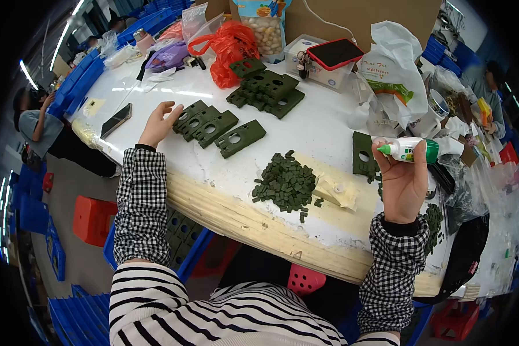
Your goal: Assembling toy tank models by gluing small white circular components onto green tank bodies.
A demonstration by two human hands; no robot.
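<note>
My right hand (402, 187) is closed round a small white glue bottle (408, 150) with a green nozzle and a green band, held tilted on its side above the table. Below and beside it a flat dark green plastic part (362, 151) with a round hole lies on the table. My left hand (159, 124) has its thumb and fingers apart and holds nothing. Its fingertips are by the left end of a row of green plastic parts (202, 122); whether they touch is unclear. A separate similar part (241, 138) lies right of the row.
A pile of small green pieces (284, 181) lies near the front edge, beside a glue-stained block (336, 191). Further back are stacked green parts (268, 89), a red bag (230, 49), and a red-cased phone (335, 53) on a clear box. A dark phone (116, 120) lies far left.
</note>
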